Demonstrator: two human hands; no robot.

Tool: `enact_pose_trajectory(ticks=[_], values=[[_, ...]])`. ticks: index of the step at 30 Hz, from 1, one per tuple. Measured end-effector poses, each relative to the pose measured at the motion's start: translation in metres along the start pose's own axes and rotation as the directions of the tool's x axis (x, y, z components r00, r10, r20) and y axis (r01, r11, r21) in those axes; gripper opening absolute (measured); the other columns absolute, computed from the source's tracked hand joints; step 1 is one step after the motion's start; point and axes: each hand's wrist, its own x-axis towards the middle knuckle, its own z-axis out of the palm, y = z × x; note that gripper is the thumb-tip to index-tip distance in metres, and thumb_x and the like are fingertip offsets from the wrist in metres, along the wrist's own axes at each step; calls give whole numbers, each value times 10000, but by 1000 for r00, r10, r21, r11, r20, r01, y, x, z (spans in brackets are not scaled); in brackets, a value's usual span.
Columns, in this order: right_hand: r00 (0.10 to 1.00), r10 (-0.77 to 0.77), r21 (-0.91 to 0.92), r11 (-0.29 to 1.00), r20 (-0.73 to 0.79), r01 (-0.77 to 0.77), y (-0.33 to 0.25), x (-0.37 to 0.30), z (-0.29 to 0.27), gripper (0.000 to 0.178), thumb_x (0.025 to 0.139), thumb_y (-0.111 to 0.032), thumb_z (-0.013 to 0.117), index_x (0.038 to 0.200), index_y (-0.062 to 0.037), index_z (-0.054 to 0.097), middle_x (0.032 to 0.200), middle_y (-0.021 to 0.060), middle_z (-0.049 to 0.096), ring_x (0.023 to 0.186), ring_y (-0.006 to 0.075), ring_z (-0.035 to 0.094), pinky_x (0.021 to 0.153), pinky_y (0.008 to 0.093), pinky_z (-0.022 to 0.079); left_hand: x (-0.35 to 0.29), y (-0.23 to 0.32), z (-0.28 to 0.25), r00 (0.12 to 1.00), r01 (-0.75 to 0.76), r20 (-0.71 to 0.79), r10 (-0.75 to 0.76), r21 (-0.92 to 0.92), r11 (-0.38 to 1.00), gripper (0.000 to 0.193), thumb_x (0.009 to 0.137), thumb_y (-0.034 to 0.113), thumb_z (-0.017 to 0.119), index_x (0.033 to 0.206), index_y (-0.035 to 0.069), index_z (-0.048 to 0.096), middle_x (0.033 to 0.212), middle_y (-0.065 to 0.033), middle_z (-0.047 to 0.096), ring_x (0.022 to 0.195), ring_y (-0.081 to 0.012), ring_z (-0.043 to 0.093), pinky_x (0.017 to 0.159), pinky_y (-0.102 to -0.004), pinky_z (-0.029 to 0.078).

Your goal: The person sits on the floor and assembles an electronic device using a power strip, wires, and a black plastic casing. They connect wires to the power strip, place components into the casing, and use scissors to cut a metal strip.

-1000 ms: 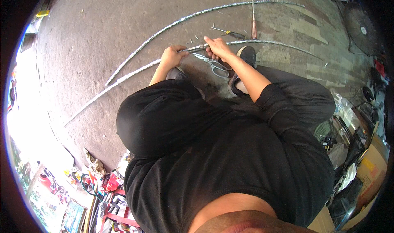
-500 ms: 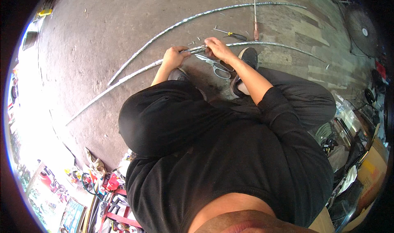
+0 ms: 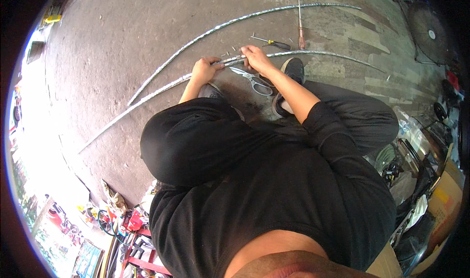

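Observation:
Two long, thin silvery strips lie curved across the floor. Both my hands are at the nearer strip [image 3: 318, 52]. My left hand [image 3: 203, 71] is closed round it, thumb and fingers pinching it from the side. Just to the right, the bent fingers of my right hand [image 3: 255, 59] grip the same strip, the thumb below it. Between the hands the strip looks doubled or overlapped. The farther strip [image 3: 218, 28] lies untouched beyond. Scissors with grey handles [image 3: 251, 78] rest open-bladed below my right hand. A few small metal pins or screws [image 3: 234, 48] lie just past the strip.
A screwdriver with a black and yellow handle [image 3: 279, 45] and a long one with a brown handle [image 3: 301, 39] lie beyond my right hand. My shoes [image 3: 293, 70] are close to the nearer strip. A fan [image 3: 431, 34] stands far right; a cardboard box [image 3: 445, 195] and clutter lie lower right.
The view has shifted slightly, moving the floor tools a little left. Both hands keep hold of the nearer strip; the right fingers have shifted slightly on it.

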Motion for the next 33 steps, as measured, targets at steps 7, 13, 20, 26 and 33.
enact_pose_trajectory(ticks=[7,13,20,26,33], values=[[887,-427,-161,901,-176,402,34,10,3,401,988,-406,518,1125,-41,610,698,49,617,571,103,569,494,266,437,1,14,1,1000,9,11,-8,-13,1000,335,808,322,738,1071,114,735,914,-172,720,852,-300,698,788,-391,522],[999,31,-11,999,-26,-32,-6,-7,3,362,978,-302,536,1177,-4,584,734,18,565,576,96,496,499,257,393,-1,0,1,1000,-15,-7,15,25,1000,328,810,319,737,1071,119,736,926,-179,717,882,-301,701,797,-389,522],[995,73,78,994,65,-78,3,-4,2,374,998,-353,508,1111,-13,616,625,11,558,526,109,504,513,252,427,0,1,1,999,7,34,-7,14,1000,327,824,298,733,1082,96,728,958,-173,717,901,-275,694,823,-366,512],[968,-231,13,972,-97,233,22,2,5,402,1000,-394,497,1118,-28,617,656,9,575,550,106,530,511,254,431,3,8,4,1000,6,26,-7,35,999,339,821,311,737,1084,97,728,957,-176,717,900,-268,697,817,-364,515],[1000,19,-63,998,6,-19,6,-1,1,370,1003,-359,497,1154,-38,601,740,-4,579,575,91,513,512,243,416,0,2,3,999,32,23,-32,15,999,350,802,329,743,1081,119,731,876,-166,716,820,-284,701,764,-377,525]])
